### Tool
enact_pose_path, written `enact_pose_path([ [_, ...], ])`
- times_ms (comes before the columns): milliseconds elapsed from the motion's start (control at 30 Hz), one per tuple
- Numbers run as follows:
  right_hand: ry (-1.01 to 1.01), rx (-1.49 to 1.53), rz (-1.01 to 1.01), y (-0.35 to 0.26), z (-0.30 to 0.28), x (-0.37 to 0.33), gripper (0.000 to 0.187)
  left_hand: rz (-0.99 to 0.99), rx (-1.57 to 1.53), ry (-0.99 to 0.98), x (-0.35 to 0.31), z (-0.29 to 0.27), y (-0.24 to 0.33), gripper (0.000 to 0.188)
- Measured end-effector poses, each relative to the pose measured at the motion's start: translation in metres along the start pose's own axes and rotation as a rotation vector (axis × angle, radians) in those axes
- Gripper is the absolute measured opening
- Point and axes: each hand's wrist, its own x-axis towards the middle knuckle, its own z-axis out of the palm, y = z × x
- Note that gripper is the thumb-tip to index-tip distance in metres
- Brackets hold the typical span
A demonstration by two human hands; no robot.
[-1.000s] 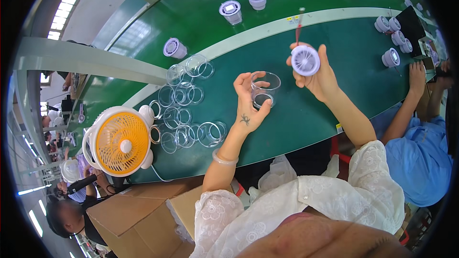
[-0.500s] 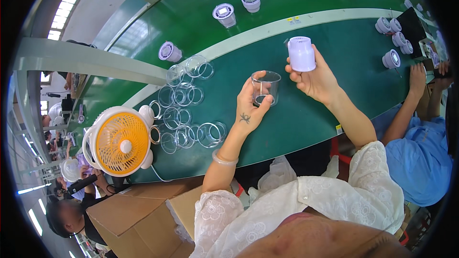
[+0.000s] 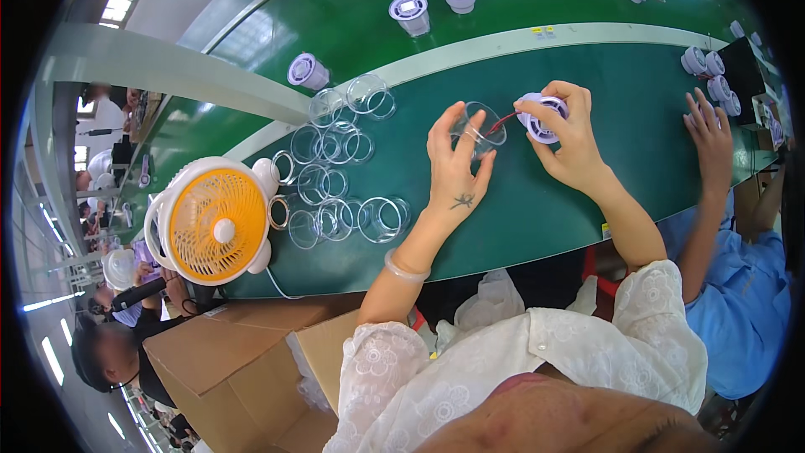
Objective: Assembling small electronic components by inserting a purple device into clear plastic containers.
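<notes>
My left hand [image 3: 457, 155] is closed around a clear plastic cup [image 3: 484, 127], tilted so its mouth faces right. In my right hand [image 3: 572, 138] is a pale lilac round housing [image 3: 542, 122], its slotted end turned toward me, gripped between thumb and fingers. A thin red wire [image 3: 504, 121] runs from the housing to the mouth of the cup. Cup and housing are held a short way apart above the green table [image 3: 470, 231]. Several more clear cups [image 3: 384, 218] and clear rings stand grouped to the left of my left hand.
A white fan with an orange grille [image 3: 220, 226] stands at the left table edge. Beyond the pale rail, lilac units [image 3: 411, 15] rest on a green surface. More units [image 3: 717, 88] stand far right, near a co-worker's hand [image 3: 708, 130]. An open cardboard box [image 3: 243, 361] sits below left.
My right hand has turned the housing so its slotted end and red wire show. The cup has tilted toward it. At the right, a co-worker's hand has reached further onto the table.
</notes>
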Motion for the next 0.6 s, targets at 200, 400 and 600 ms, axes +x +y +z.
enact_pose_path([
  [200, -0.070, 0.304, 0.002, 0.000, 0.002, -0.004, 0.056, 0.084, 0.051, -0.060, -0.003, 0.001, 0.001, 0.016],
  [400, -0.167, 0.668, 0.153, 0.009, 0.013, -0.007, 0.053, -0.021, -0.189, -0.021, -0.005, 0.003, -0.002, 0.026],
  [600, -0.375, 1.031, 0.176, 0.011, 0.023, -0.009, 0.049, -0.140, -0.478, 0.122, -0.008, 0.005, -0.005, 0.026],
])
